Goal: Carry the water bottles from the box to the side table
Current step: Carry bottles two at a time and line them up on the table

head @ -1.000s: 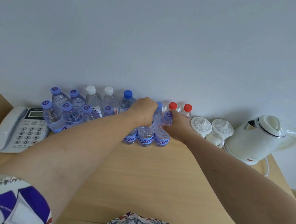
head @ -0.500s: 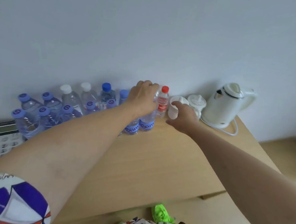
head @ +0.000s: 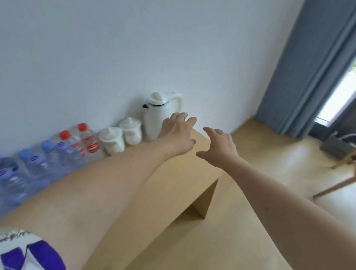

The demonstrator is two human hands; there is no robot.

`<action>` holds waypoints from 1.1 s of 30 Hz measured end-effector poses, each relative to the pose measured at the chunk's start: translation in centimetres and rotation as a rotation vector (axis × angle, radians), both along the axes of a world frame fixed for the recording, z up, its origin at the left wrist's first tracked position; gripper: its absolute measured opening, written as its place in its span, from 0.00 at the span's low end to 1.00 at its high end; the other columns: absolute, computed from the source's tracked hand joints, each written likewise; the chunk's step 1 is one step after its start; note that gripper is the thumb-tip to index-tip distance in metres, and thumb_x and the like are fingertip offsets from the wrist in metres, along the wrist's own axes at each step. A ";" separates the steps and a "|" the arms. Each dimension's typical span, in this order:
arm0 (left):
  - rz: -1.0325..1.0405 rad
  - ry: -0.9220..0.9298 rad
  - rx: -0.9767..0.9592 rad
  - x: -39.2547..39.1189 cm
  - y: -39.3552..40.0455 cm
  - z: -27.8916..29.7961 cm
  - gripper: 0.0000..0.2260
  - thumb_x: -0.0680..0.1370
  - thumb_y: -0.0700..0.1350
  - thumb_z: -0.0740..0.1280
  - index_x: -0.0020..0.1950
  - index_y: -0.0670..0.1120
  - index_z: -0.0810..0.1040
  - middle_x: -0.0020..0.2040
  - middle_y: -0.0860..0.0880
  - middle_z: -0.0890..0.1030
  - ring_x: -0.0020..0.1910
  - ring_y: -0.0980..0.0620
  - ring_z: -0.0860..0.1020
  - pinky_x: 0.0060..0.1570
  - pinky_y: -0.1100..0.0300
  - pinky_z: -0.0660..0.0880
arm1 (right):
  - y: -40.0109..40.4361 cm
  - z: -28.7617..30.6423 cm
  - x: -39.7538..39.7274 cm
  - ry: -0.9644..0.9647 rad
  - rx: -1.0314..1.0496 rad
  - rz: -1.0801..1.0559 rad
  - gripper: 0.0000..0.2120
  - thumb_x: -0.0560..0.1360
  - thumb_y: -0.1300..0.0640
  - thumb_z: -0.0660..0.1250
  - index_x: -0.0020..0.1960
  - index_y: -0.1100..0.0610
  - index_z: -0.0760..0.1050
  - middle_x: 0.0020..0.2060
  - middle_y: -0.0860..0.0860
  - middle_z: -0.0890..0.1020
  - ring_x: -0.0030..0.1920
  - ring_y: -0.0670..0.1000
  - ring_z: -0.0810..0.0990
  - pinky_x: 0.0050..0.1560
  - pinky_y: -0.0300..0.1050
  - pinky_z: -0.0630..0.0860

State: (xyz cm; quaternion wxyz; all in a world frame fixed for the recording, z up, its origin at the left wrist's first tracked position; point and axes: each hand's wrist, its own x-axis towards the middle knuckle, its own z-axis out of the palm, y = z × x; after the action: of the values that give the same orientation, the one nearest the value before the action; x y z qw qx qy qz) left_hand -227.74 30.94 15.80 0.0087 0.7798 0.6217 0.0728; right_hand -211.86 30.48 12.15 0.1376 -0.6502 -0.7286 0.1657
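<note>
Blue- and red-capped water bottles (head: 39,165) now stand along the table's (head: 167,188) wall edge. The left hand (head: 178,132) and right hand (head: 219,147) have let go, fingers spread and empty, swinging away toward the next load.

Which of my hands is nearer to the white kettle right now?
Left. Your left hand hovers open right beside the white kettle, its fingers overlapping it in view. Your right hand is open too, farther off past the table's end.
</note>
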 end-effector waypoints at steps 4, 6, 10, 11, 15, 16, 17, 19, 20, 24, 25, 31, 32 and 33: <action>-0.143 0.011 -0.064 12.8 1.1 0.3 0.30 0.76 0.55 0.68 0.76 0.51 0.64 0.77 0.44 0.63 0.75 0.43 0.60 0.69 0.48 0.63 | -1.7 0.3 12.9 0.011 -0.026 -0.185 0.45 0.67 0.40 0.77 0.78 0.46 0.58 0.72 0.51 0.68 0.71 0.58 0.64 0.66 0.53 0.67; -0.240 0.022 -0.097 20.0 1.3 0.6 0.30 0.75 0.56 0.68 0.75 0.51 0.66 0.75 0.43 0.65 0.74 0.42 0.62 0.68 0.48 0.65 | -2.7 0.8 19.7 0.030 -0.019 -0.294 0.45 0.67 0.40 0.78 0.77 0.47 0.60 0.72 0.52 0.68 0.71 0.58 0.64 0.67 0.54 0.68; -0.443 0.004 -0.087 34.3 0.4 1.0 0.32 0.75 0.58 0.69 0.76 0.51 0.66 0.77 0.44 0.64 0.75 0.43 0.62 0.70 0.46 0.66 | -6.1 1.2 32.3 0.011 -0.014 -0.506 0.46 0.67 0.41 0.78 0.78 0.46 0.58 0.72 0.54 0.68 0.72 0.58 0.64 0.67 0.55 0.67; -0.496 0.007 -0.078 37.6 -0.1 1.0 0.32 0.75 0.58 0.69 0.76 0.51 0.65 0.77 0.45 0.64 0.75 0.43 0.62 0.70 0.46 0.66 | -7.2 1.3 35.2 -0.004 -0.014 -0.559 0.47 0.67 0.41 0.78 0.78 0.46 0.58 0.73 0.53 0.68 0.73 0.58 0.63 0.67 0.55 0.67; -0.687 0.006 -0.065 49.0 -1.8 0.6 0.30 0.75 0.59 0.70 0.75 0.52 0.67 0.75 0.46 0.67 0.74 0.44 0.64 0.70 0.47 0.66 | -11.9 1.3 45.4 -0.016 -0.028 -0.766 0.47 0.67 0.40 0.78 0.78 0.45 0.57 0.75 0.51 0.65 0.73 0.57 0.63 0.68 0.56 0.66; -0.726 0.009 -0.068 51.5 -2.2 0.4 0.30 0.75 0.59 0.70 0.74 0.52 0.68 0.74 0.46 0.68 0.73 0.44 0.64 0.69 0.47 0.65 | -13.0 1.2 47.5 -0.015 -0.031 -0.814 0.47 0.67 0.40 0.78 0.78 0.45 0.57 0.75 0.52 0.65 0.73 0.58 0.63 0.68 0.56 0.66; -0.762 0.014 -0.073 53.9 -2.6 0.2 0.29 0.75 0.59 0.71 0.73 0.52 0.69 0.74 0.46 0.68 0.73 0.44 0.64 0.69 0.46 0.66 | -14.2 1.0 49.5 -0.013 -0.039 -0.862 0.47 0.67 0.40 0.77 0.79 0.45 0.57 0.75 0.52 0.65 0.74 0.57 0.62 0.69 0.56 0.66; -0.835 0.024 -0.087 58.7 -3.2 -0.4 0.28 0.74 0.59 0.71 0.72 0.52 0.70 0.71 0.46 0.70 0.71 0.43 0.67 0.67 0.46 0.68 | -16.3 0.5 53.1 0.005 -0.063 -0.965 0.47 0.67 0.39 0.77 0.79 0.46 0.57 0.76 0.52 0.65 0.74 0.57 0.62 0.69 0.56 0.66; -0.872 0.027 -0.100 61.0 -3.6 -0.7 0.28 0.74 0.59 0.71 0.72 0.53 0.70 0.71 0.47 0.71 0.70 0.43 0.67 0.67 0.46 0.69 | -17.2 0.2 54.7 0.013 -0.073 -1.012 0.47 0.67 0.38 0.77 0.79 0.46 0.57 0.76 0.52 0.65 0.74 0.57 0.62 0.69 0.55 0.66; -1.025 0.041 -0.147 69.6 -4.5 -2.4 0.31 0.74 0.58 0.71 0.75 0.53 0.67 0.73 0.47 0.68 0.72 0.43 0.65 0.69 0.44 0.67 | -20.0 -1.1 61.2 0.009 -0.123 -1.182 0.46 0.67 0.38 0.76 0.78 0.45 0.58 0.73 0.52 0.67 0.71 0.58 0.65 0.66 0.54 0.67; -1.064 0.046 -0.147 71.6 -4.5 -2.8 0.32 0.74 0.58 0.72 0.75 0.53 0.66 0.74 0.46 0.67 0.73 0.43 0.64 0.69 0.43 0.67 | -20.3 -1.4 62.8 0.003 -0.126 -1.221 0.46 0.66 0.37 0.76 0.78 0.45 0.59 0.73 0.51 0.68 0.71 0.58 0.66 0.65 0.54 0.67; -1.229 0.054 -0.124 85.3 -2.5 -3.5 0.33 0.73 0.59 0.73 0.75 0.52 0.67 0.73 0.45 0.69 0.71 0.42 0.67 0.66 0.43 0.71 | -19.8 -2.3 73.2 0.015 -0.098 -1.440 0.46 0.65 0.37 0.77 0.77 0.46 0.61 0.71 0.51 0.70 0.70 0.57 0.67 0.65 0.55 0.70; -1.250 0.051 -0.124 87.7 -2.0 -3.3 0.33 0.73 0.59 0.73 0.75 0.52 0.66 0.72 0.45 0.69 0.70 0.42 0.67 0.65 0.44 0.71 | -19.4 -2.1 75.0 0.018 -0.095 -1.476 0.46 0.65 0.37 0.77 0.77 0.46 0.61 0.71 0.51 0.71 0.70 0.57 0.67 0.65 0.55 0.70; -1.274 0.046 -0.125 90.1 -1.6 -3.0 0.33 0.74 0.59 0.73 0.75 0.52 0.66 0.72 0.45 0.69 0.70 0.42 0.67 0.65 0.44 0.72 | -18.9 -1.9 76.7 0.019 -0.093 -1.510 0.46 0.64 0.37 0.77 0.77 0.46 0.61 0.71 0.51 0.71 0.70 0.57 0.68 0.65 0.56 0.71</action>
State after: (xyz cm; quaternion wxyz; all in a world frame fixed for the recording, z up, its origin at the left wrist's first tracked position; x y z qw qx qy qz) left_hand -137.63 29.34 12.77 0.0823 0.9958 0.0395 0.0002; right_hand -135.15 11.54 10.28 0.1924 -0.9763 -0.0761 0.0628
